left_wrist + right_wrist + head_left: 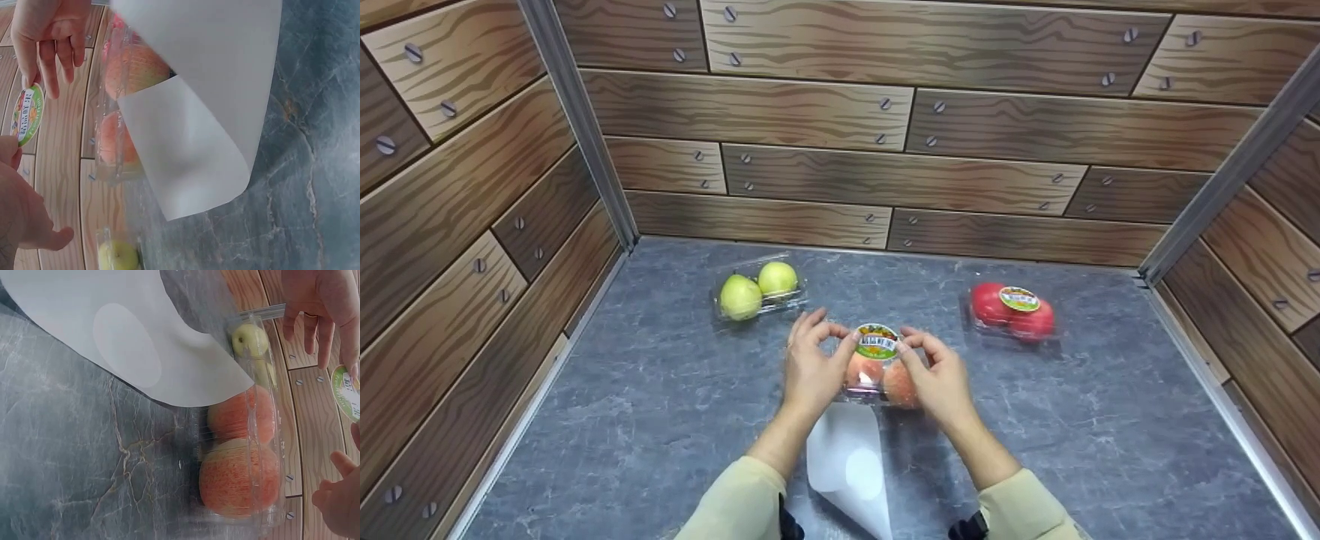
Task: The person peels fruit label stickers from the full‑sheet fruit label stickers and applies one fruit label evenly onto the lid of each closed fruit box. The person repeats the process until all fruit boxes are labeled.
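An oval fruit sticker [877,341] with a green rim is stretched between the two hands. My left hand [814,364] pinches its left edge between thumb and finger, and my right hand [943,382] pinches the right edge. Directly below and behind it sits a clear plastic clamshell box [250,461] with two reddish-yellow round fruits [239,478] inside. The wrist views show the sticker [27,115] held up above the box's lid. A white backing sheet [844,450] lies in front of the box, curled, with a paler oval [863,474] on it.
At the back left stands a clear box with two green pears [741,298]. To the right, another clear box holds two red fruits [1031,321] and bears a similar oval sticker [1020,299] on its lid. Wood-patterned walls [810,169] enclose the grey marbled tabletop [660,420].
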Demonstrator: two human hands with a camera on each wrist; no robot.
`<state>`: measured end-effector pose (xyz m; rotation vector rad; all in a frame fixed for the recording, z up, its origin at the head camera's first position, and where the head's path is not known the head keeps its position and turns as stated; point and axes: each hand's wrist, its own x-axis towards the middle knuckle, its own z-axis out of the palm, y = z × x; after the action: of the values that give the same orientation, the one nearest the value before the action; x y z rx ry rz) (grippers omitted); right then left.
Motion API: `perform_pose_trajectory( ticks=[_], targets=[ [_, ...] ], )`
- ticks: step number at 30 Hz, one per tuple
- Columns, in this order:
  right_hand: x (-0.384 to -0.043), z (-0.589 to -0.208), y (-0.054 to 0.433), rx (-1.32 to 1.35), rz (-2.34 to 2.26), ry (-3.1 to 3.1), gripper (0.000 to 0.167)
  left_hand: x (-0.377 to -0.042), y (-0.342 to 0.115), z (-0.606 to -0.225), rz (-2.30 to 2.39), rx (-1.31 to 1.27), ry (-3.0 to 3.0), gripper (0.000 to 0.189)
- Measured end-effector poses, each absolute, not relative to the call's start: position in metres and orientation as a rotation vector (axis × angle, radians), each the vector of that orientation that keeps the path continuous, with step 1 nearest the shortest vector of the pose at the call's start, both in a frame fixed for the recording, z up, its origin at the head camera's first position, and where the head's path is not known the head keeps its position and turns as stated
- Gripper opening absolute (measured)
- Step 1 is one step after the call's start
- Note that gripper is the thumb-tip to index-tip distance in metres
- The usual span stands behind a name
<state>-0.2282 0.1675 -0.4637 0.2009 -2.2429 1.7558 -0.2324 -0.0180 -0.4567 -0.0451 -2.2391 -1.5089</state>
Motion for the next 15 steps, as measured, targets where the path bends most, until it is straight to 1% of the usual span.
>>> perform_pose_trajectory(
  ticks=[9, 15],
  targets=[
    [-0.229, -0.468, 0.168, 0.139, 1.572, -2.299, 0.009, -0.232, -0.013, -0.466, -1.435, -0.038, -2.223, 0.017],
    [-0.231, -0.470, 0.168, 0.122, 1.452, -2.320, 0.011, -0.233, -0.009, -0.472, -1.276, -0.049, -2.259, 0.018]
  ],
)
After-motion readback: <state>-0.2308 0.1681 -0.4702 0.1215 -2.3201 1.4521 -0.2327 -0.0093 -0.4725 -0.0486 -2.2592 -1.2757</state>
